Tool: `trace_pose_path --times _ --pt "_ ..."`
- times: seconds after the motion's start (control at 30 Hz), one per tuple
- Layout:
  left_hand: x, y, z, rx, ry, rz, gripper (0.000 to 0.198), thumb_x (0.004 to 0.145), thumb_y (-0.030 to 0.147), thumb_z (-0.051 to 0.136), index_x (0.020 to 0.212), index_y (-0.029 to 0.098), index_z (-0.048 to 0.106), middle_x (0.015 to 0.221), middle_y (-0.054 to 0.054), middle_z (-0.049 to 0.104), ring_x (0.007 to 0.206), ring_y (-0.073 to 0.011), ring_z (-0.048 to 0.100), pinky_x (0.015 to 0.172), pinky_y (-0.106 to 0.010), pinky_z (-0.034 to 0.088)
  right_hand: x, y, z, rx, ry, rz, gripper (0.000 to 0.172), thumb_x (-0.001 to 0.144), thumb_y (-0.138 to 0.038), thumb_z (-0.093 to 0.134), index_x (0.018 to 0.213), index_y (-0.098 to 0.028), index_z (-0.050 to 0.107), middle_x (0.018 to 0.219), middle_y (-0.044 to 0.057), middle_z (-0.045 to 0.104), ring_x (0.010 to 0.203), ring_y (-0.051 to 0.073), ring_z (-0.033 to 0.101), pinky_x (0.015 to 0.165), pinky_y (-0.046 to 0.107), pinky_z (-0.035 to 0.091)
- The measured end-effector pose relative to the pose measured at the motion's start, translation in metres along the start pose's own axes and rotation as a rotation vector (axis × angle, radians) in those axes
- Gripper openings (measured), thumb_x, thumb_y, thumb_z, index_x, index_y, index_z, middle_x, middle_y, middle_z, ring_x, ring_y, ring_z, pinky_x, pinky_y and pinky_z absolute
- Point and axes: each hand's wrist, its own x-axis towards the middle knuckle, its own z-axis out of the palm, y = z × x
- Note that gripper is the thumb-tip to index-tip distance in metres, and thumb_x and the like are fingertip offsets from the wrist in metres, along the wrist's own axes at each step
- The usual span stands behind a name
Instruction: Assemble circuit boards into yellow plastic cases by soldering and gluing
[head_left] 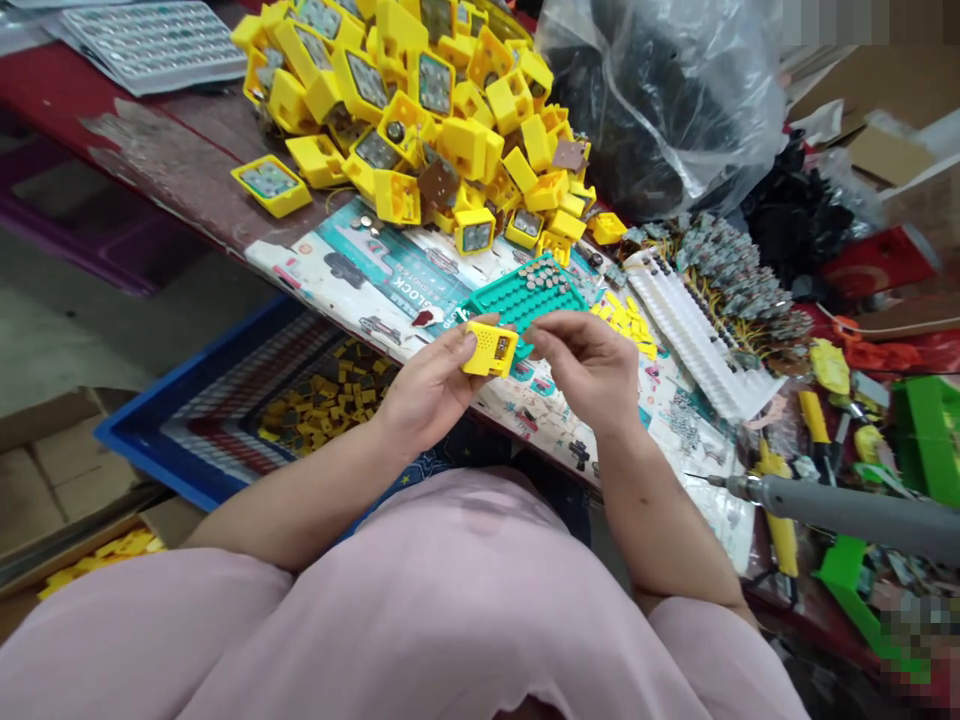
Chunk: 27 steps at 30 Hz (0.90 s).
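Note:
My left hand [429, 392] grips a small yellow plastic casing [487, 350] between thumb and fingers. The casing's upturned face shows a patch of small holes and an opening with metal parts inside. Just to its right, my right hand [600, 368] is closed in a pinch, fingertips close to the casing; whatever lies between them is hidden. Behind both hands is a green tray [517, 312] with rows of round pockets, and small round metal pieces [546, 274] lie on its far end. Small yellow plastic pieces [626, 322] lie beyond my right hand.
A large heap of yellow casings [420, 120] covers the table's back. At right are a white ribbed rack [694, 335] with wired parts, a grey pen-like tool [840, 508] and yellow-handled tools [781, 520]. A blue crate [161, 440] stands below the table edge at left.

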Motion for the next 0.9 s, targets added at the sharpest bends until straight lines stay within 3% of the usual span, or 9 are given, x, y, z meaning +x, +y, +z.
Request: trace_pose_path --times 0.1,0.2,0.37,0.47,0.67,0.83,0.9 --pt "-0.002 -0.006 0.006 0.020 -0.003 -0.014 0.018 0.085 0.021 0.071 0.102 0.015 0.073 0.097 -0.003 0.074 0.084 -0.0113 0.068 0.073 -0.017 0.055 -0.014 0.001 0.000 -0.064 0.087 -0.119 0.017 0.088 -0.029 0.069 0.104 -0.024 0.070 0.085 -0.003 0.076 0.065 0.009 0.068 0.054 0.021 0.053" --pt "-0.005 -0.013 0.011 0.028 -0.035 -0.018 0.017 0.085 0.020 0.070 0.102 0.016 0.073 0.098 -0.004 0.074 0.082 -0.0106 0.067 0.074 -0.017 0.054 -0.023 0.002 -0.001 -0.253 0.163 -0.287 0.006 0.090 -0.026 0.067 0.091 -0.025 0.072 0.088 0.000 0.075 0.077 0.012 0.070 0.063 0.025 0.057" --pt "-0.010 -0.023 0.020 0.062 -0.079 -0.008 0.021 0.083 0.025 0.075 0.102 0.017 0.073 0.101 -0.003 0.074 0.088 -0.0112 0.067 0.082 -0.019 0.054 -0.034 0.006 -0.011 -0.615 0.263 -0.603 0.011 0.090 -0.019 0.066 0.093 -0.028 0.073 0.084 0.001 0.069 0.077 0.012 0.064 0.069 0.026 0.055" --pt "-0.014 -0.030 0.023 0.092 -0.104 -0.005 0.028 0.078 0.029 0.080 0.103 0.018 0.073 0.101 -0.003 0.075 0.089 -0.0123 0.068 0.081 -0.020 0.053 -0.044 0.007 -0.019 -0.740 0.249 -0.694 0.018 0.089 -0.013 0.065 0.099 -0.027 0.071 0.087 0.001 0.070 0.077 0.011 0.063 0.070 0.024 0.054" --pt "-0.028 -0.046 0.030 0.124 -0.145 -0.023 0.040 0.068 0.035 0.090 0.100 0.017 0.074 0.096 -0.002 0.075 0.083 -0.0107 0.067 0.077 -0.018 0.052 -0.070 0.004 -0.027 -0.725 0.279 -0.631 0.014 0.092 -0.015 0.061 0.099 -0.023 0.071 0.087 0.003 0.070 0.081 0.012 0.066 0.072 0.023 0.056" --pt "-0.036 -0.060 0.032 0.139 -0.127 -0.065 0.045 0.064 0.034 0.092 0.101 0.016 0.074 0.097 -0.003 0.075 0.086 -0.0115 0.067 0.082 -0.021 0.054 -0.088 0.004 -0.028 -0.469 0.269 -0.277 0.012 0.090 -0.023 0.062 0.088 -0.023 0.073 0.084 0.003 0.069 0.077 0.013 0.067 0.069 0.025 0.055" --pt "-0.036 -0.065 0.032 0.142 -0.137 -0.062 0.043 0.066 0.034 0.091 0.101 0.016 0.073 0.099 -0.004 0.075 0.088 -0.0127 0.067 0.084 -0.023 0.053 -0.094 0.007 -0.029 -0.388 0.302 -0.208 0.011 0.088 -0.026 0.063 0.085 -0.024 0.074 0.084 0.003 0.069 0.079 0.015 0.066 0.074 0.028 0.055"
